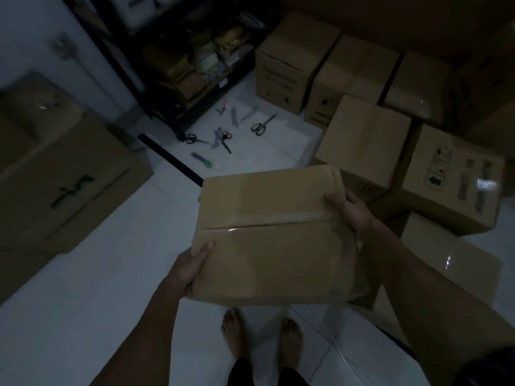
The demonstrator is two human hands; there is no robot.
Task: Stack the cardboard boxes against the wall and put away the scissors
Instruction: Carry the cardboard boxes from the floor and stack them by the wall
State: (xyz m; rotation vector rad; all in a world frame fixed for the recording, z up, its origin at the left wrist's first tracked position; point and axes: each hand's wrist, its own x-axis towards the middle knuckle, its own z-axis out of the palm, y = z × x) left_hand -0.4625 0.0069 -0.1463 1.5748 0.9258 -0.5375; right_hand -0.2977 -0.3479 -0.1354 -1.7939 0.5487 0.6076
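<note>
Now I'm mid-carry: my left hand [192, 270] and right hand [354, 210] clasp a taped box [273, 235] above the floor. Next, set it on the boxes [359, 79] ahead; scissors [260, 126], dimly seen, wait on the tiles.

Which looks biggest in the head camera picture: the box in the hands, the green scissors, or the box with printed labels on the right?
Largest to smallest, as they look:
1. The held box, gripped by the left hand and right hand; it is nearest the camera, so its true size is unsure.
2. The labelled box.
3. The green scissors.
</note>
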